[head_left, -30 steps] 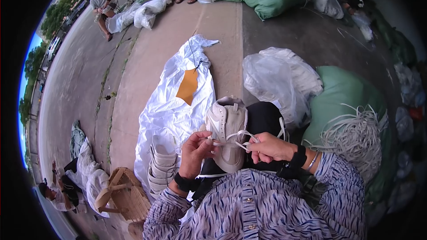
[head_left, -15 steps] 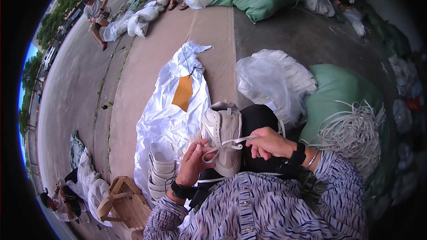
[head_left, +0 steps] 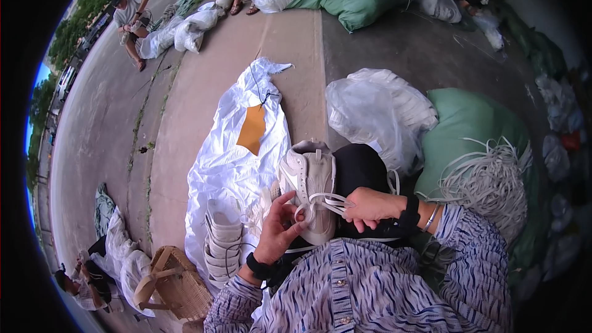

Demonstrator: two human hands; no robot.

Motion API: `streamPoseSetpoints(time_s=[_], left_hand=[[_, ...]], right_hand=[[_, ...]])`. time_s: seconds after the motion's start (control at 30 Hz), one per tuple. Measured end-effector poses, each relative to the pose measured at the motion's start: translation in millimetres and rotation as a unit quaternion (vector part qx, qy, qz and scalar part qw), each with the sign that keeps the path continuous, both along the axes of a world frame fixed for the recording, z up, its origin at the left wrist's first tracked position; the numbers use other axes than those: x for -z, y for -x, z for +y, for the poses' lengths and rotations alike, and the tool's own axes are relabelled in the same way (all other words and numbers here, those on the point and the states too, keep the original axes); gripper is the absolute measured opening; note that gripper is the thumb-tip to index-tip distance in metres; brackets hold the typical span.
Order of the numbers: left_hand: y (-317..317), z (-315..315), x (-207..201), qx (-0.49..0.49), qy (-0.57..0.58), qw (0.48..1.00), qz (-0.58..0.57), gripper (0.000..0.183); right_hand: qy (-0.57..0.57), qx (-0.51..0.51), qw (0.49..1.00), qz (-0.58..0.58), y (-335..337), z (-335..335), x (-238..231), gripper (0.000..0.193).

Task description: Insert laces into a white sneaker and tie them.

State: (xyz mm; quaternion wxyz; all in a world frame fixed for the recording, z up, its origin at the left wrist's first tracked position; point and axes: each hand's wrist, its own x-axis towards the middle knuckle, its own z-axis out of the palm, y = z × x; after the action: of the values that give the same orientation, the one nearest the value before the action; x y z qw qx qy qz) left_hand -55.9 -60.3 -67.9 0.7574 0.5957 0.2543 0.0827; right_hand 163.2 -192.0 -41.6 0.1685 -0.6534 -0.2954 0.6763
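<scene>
A beige-and-white sneaker rests on my lap against my dark-clothed knee, its toe towards me. My right hand is closed on a pale flat shoelace, whose strands stretch from the lace holes to my fingers. At the left side of the shoe my left hand pinches a loop of the same lace between thumb and forefinger. Some of the eyelets towards the ankle have no lace in them. Close by my left hand stands a stack of white shoe pieces on a white sack.
An orange-yellow piece lies on the white sack. On the right are a clear plastic bag of white items and a green sack topped with loose laces. A wicker basket stands lower left. Other people sit farther off.
My left hand has shifted right, closer to the shoe. My right hand has lowered a little and now gathers more than one strand of the lace.
</scene>
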Motion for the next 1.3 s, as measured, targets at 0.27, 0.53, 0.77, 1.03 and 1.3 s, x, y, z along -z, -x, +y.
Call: streamPoseSetpoints(time_s=[0.27,0.53,0.77,1.03,1.3], left_hand=[[5.2,-2.7,-14.9,0.04,-0.139,0.99,0.007,0.055],[0.9,3.2,-2.2,0.063,-0.394,0.917,0.029,0.013],[2.5,1.4,-5.6,-0.018,-0.089,0.995,0.043,0.028],[-1.4,-4.6,-22.0,0.06,-0.449,0.89,0.049,0.072],[-8.1,-18.7,-25.9,0.056,-0.484,0.864,0.128,0.082]], right_hand=[[-0.091,0.073,0.993,-0.033,-20.3,-0.2,-12.7,0.023],[-0.062,-0.005,0.998,-0.008,3.1,9.0,-0.7,0.022],[-0.057,-0.06,0.996,-0.017,-12.9,5.1,-9.5,0.02],[-0.136,0.032,0.981,0.136,-47.4,21.0,-11.6,0.028],[-0.205,0.21,0.951,0.1,-29.4,78.1,-25.4,0.024]])
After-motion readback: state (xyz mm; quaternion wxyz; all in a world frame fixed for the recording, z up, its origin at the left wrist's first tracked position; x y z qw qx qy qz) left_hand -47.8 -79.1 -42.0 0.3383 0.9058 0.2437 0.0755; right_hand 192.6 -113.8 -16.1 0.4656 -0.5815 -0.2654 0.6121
